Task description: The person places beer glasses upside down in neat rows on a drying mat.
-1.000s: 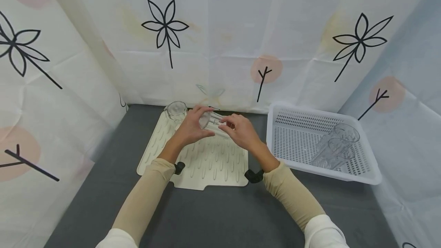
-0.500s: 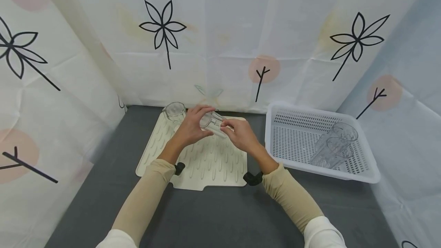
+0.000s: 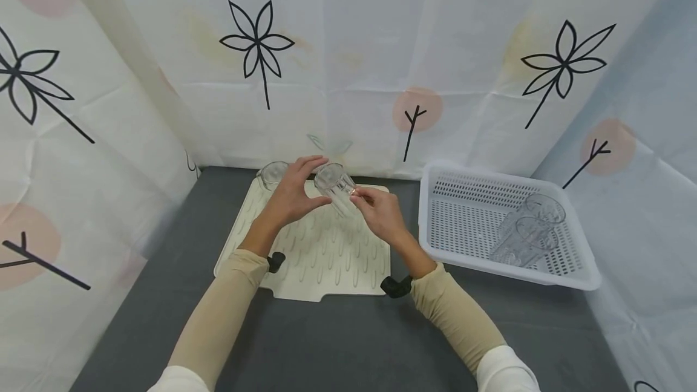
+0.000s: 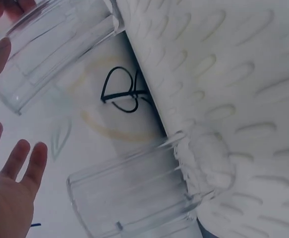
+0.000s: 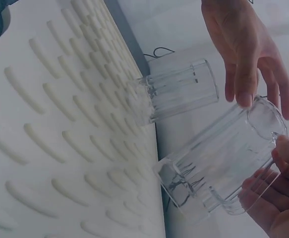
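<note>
right hand [image 3: 379, 209]: grip pinching the held mug [image 3: 333, 180], clear glass, thumb and fingers at its handle side. left hand [image 3: 294, 192]: grip spread, thumb well apart from the fingers, at the upper end of the held mug. right wrist view has the left thumb tip right by that end; can't tell if it touches.

held mug is tilted, above the back part of the cream mat [image 3: 321, 259], between the two hands. lower end points at the mat; can't tell if it makes contact. mat has rows of raised oval ribs and a notch in its near edge, lies flat on the dark grey desk [image 3: 305, 349].

second mug [image 3: 271, 177], also clear glass, stands on the mat's back left corner, just beside the left hand and partly behind it. left wrist view shows it near the held mug, apart from it. can't tell which end is up.

white basket [image 3: 460, 225] with slotted walls and floor sits on the desk, right of the mat. inside, at its right side: far mug [image 3: 552, 210] and near mug [image 3: 525, 247], both clear glass, leaning, overlapping in view.

person wears tan sleeves [image 3: 223, 319] under white ones, black straps [image 3: 396, 287] at the wrists. white cloth [image 3: 348, 47] with black flower and twig prints hangs behind and on both sides.
</note>
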Motion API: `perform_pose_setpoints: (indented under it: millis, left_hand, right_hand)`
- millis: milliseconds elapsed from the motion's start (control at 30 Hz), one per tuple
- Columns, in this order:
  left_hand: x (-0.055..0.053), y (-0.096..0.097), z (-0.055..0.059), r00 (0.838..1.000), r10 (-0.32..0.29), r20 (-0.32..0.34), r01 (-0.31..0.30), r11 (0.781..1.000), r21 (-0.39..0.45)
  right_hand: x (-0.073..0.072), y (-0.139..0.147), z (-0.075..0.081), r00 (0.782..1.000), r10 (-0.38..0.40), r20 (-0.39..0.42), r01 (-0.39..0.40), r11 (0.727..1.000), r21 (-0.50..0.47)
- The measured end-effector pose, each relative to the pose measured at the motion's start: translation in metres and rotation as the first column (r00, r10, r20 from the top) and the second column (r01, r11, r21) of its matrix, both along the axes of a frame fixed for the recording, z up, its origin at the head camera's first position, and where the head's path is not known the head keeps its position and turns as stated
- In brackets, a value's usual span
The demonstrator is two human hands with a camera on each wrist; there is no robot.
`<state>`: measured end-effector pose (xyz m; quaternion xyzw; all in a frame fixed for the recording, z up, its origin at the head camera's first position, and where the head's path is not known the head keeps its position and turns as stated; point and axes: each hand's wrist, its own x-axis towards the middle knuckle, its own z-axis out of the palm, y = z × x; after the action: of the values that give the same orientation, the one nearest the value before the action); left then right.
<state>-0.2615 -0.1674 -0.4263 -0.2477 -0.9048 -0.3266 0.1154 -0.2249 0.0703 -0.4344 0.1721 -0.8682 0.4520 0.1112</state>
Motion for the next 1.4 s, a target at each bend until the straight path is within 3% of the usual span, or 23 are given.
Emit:
perform_pose_setpoints:
  millis: [367,800,1000,1200,1300,1400]
  left_hand:
    - [0.001,-0.03,0.014,0.989,0.14,0.041,-0.139,0.99,-0.023]
    - [0.002,-0.073,0.004,0.96,0.232,0.154,-0.232,0.973,-0.018]
    - [0.002,-0.093,-0.006,0.933,0.275,0.231,-0.271,0.961,-0.05]
    - [0.006,-0.113,-0.022,0.89,0.325,0.321,-0.313,0.945,-0.092]
    - [0.008,-0.119,-0.029,0.866,0.345,0.361,-0.325,0.939,-0.116]
    - [0.009,-0.122,-0.035,0.847,0.362,0.39,-0.335,0.932,-0.138]
  right_hand:
    - [-0.007,-0.008,-0.015,0.994,-0.103,0.045,0.11,0.971,-0.214]
    - [-0.018,-0.012,-0.047,0.981,-0.17,0.092,0.192,0.91,-0.367]
    - [-0.023,-0.012,-0.055,0.979,-0.18,0.099,0.204,0.91,-0.362]
    - [-0.025,-0.011,-0.064,0.978,-0.168,0.125,0.205,0.893,-0.402]
    - [-0.016,-0.012,-0.054,0.978,-0.164,0.13,0.204,0.886,-0.416]
    - [-0.015,-0.012,-0.053,0.977,-0.163,0.134,0.205,0.889,-0.41]
